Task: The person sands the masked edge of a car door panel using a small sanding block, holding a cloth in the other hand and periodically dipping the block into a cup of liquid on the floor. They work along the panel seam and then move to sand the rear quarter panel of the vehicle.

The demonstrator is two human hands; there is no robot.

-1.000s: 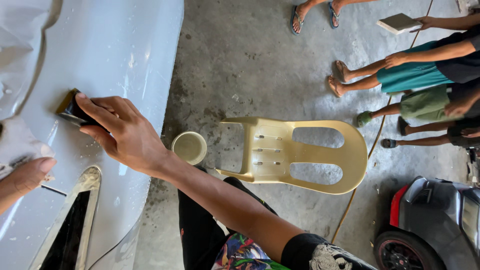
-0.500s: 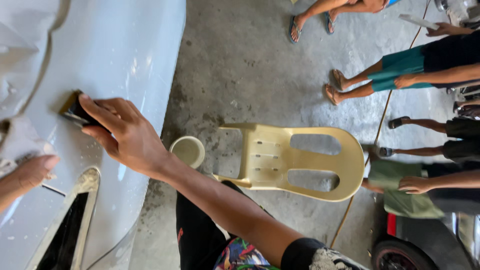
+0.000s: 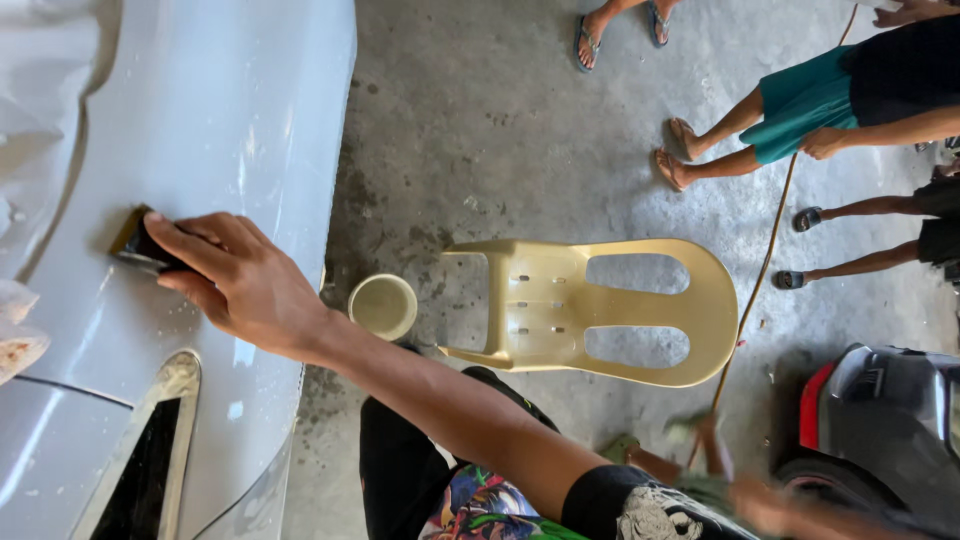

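Since the earlier frames, the left hand has slipped almost out of view at the left edge, and the people standing on the floor have shifted their feet; the right hand stays in nearly the same spot on the panel.

Seen from above, the right hand (image 3: 240,285) reaches across a pale grey car body panel (image 3: 230,110) and grips a dark sanding block (image 3: 140,245), fingers spread over its top, pressing it flat against the panel. The block sits left of the yellow plastic chair, well apart from it, on the painted surface. At the far left edge, level with the block and just below it, only a pale, dusty sliver that may be the left hand (image 3: 18,345) shows; whether it is clenched or released cannot be told.

Lying on its side on the concrete floor (image 3: 500,130), the yellow plastic chair (image 3: 600,310) is the centre of the scene. Just left of the chair stands a small round cup (image 3: 383,306), near the panel's edge. Below the panel's lower left, a black opening with a light rim (image 3: 150,450) shows. Right of and above the chair stand several people's bare and sandalled legs (image 3: 720,150). A thin cord (image 3: 765,260) runs past the chair's right side. Lower right of the chair is a red and grey vehicle part (image 3: 880,420).
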